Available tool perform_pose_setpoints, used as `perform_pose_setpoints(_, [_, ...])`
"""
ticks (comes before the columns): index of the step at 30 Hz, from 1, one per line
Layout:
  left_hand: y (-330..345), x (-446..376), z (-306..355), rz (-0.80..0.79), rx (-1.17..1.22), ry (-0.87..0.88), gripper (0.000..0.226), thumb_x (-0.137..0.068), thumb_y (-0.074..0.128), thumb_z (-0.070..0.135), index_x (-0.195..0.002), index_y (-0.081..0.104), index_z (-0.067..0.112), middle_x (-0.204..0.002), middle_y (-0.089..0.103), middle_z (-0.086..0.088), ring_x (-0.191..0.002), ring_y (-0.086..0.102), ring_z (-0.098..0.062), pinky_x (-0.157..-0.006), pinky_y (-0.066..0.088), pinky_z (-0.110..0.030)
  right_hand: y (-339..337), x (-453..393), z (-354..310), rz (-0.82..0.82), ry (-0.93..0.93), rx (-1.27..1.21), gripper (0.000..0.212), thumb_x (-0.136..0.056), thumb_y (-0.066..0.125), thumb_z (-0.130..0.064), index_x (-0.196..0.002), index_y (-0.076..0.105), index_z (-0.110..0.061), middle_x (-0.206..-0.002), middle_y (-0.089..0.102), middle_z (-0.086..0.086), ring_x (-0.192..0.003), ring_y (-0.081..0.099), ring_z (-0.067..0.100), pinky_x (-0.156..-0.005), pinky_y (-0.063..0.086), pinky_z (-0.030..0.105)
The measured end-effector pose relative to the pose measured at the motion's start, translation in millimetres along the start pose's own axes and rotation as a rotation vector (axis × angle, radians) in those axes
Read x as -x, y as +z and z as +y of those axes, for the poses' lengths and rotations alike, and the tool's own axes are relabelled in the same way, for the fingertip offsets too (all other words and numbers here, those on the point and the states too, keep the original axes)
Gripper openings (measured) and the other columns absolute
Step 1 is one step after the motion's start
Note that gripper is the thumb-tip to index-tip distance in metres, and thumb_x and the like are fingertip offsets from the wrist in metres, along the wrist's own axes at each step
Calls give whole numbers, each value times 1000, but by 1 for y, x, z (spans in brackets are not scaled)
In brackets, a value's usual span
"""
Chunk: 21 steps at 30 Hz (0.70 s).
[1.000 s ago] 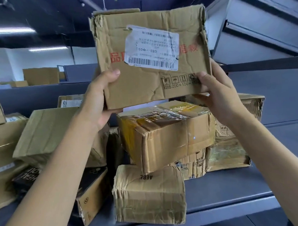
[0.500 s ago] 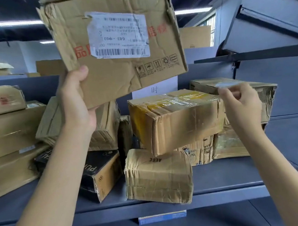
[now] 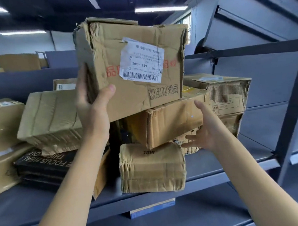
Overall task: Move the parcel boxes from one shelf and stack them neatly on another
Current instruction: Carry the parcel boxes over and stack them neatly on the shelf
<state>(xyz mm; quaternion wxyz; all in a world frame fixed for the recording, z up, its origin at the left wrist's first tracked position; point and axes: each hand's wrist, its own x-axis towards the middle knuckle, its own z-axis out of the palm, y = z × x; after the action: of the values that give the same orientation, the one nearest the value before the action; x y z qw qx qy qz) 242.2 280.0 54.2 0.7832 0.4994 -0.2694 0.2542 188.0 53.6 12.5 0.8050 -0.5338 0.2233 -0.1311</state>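
**Box set down on the pile, right hand off it**

The left hand (image 3: 92, 107) has the only grip: thumb across the front face, fingers up the left side of the labelled box (image 3: 133, 67), at its lower left corner. A second ago both hands held this box up in the air; half a second ago the right let go and the box tilted in the left hand alone. Now it sits lower, its base touching the taped box (image 3: 170, 121) beneath, label upside down. The right hand (image 3: 203, 135) hangs spread, holding nothing, at 4 o'clock from the labelled box, in front of the taped one.

To my judgement the box is being placed on top of the stack, and the free hand is ready to steady or square it; the placement looks not yet neat, since the box overhangs to the left.

Count, on the shelf (image 3: 221, 162): about ten parcels in view. One held, one taped under it, one small wrapped parcel (image 3: 152, 168) at 6 o'clock, two stacked at 3 o'clock, one more partly hidden behind the right hand, one black box (image 3: 46, 163) and about four brown ones at 9 o'clock. Hands: two.
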Motion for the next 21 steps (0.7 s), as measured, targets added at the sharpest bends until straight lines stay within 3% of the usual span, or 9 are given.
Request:
perform_pose_setpoints(2, [0,-1,-3,6,16,-5,84,-63,67,27,-142,40,17,-138,52,-8,-124,51,-23,-104,41,-49,17,-4,-7,32,1,-27,77,-74,67,-57,-132,35,-20,-133,45,13,-119,44,44,-87,40,70])
perform_pose_setpoints(5, [-2,-2,-7,20,44,-8,84,-63,68,27,-142,41,17,-141,49,-6,-127,49,-21,-106,40,-47,40,-8,-10,122,11,-36,120,-41,79,-63,-140,29,-16,-139,43,10,-124,44,40,-88,37,71])
perform_pose_setpoints(6, [-2,-3,-8,22,50,-7,84,-62,68,26,-142,41,18,-142,48,-5,-128,48,-19,-106,41,-44,46,-8,-9,127,12,-33,123,-38,80,-64,-140,30,-16,-140,43,8,-125,44,38,-92,37,69])
perform_pose_setpoints(8, [-3,-5,-11,22,61,0,83,-63,68,26,-141,42,20,-143,46,-3,-128,47,-15,-105,42,-38,50,-8,-7,122,21,-56,112,-48,79,-64,-137,34,-14,-135,47,10,-120,48,36,-93,39,65])
perform_pose_setpoints(11, [-3,-6,-12,10,67,19,81,-64,67,26,-141,41,23,-143,46,-2,-128,47,-14,-103,44,-36,47,-8,-5,129,11,-85,89,-64,78,-53,-132,38,-12,-123,52,13,-106,53,34,-82,47,59])
perform_pose_setpoints(14, [-4,-6,-10,22,107,13,81,-65,67,21,-142,41,17,-140,50,-5,-125,51,-17,-101,46,-35,39,-3,0,141,-45,-86,89,-60,80,-51,-132,41,-15,-122,54,12,-104,54,32,-65,50,50])
perform_pose_setpoints(17, [-6,-11,-4,25,183,4,82,-64,66,21,-141,41,9,-137,53,-11,-122,54,-23,-94,49,-32,28,7,7,134,-111,-94,97,-52,77,-54,-133,42,-14,-124,53,12,-106,54,31,-59,51,43])
perform_pose_setpoints(21, [-3,-12,11,19,207,11,70,-71,60,14,-139,43,6,-127,59,-12,-110,60,-20,-85,50,-29,-1,21,9,150,-188,-123,81,-62,75,-48,-128,49,-11,-123,57,14,-96,55,27,-65,49,37])
